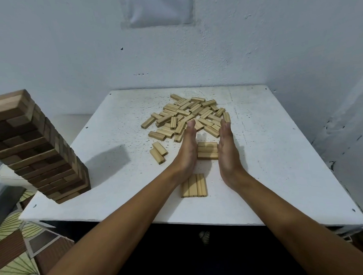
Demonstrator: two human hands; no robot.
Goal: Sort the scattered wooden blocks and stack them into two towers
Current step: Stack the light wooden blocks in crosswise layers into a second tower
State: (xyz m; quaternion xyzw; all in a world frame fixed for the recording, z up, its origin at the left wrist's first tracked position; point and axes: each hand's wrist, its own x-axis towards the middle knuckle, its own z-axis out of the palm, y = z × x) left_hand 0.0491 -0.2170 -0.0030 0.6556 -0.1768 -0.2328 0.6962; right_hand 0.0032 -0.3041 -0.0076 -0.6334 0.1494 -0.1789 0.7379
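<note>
A heap of several scattered light wooden blocks (188, 116) lies at the back middle of the white table (280, 164). In front of it, a row of three light blocks (207, 150) lies side by side crosswise. My left hand (187, 149) and my right hand (228, 150) stand flat on edge, fingers straight, pressing against the row's two ends. Nearer to me lies a second row of three blocks (193, 185) pointing lengthwise. Two loose blocks (158, 152) rest left of my left hand.
A tall tower of darker brown blocks (39, 148) stands on the table's near-left corner. White walls close the back and right sides. A patterned floor (14, 256) shows at the lower left.
</note>
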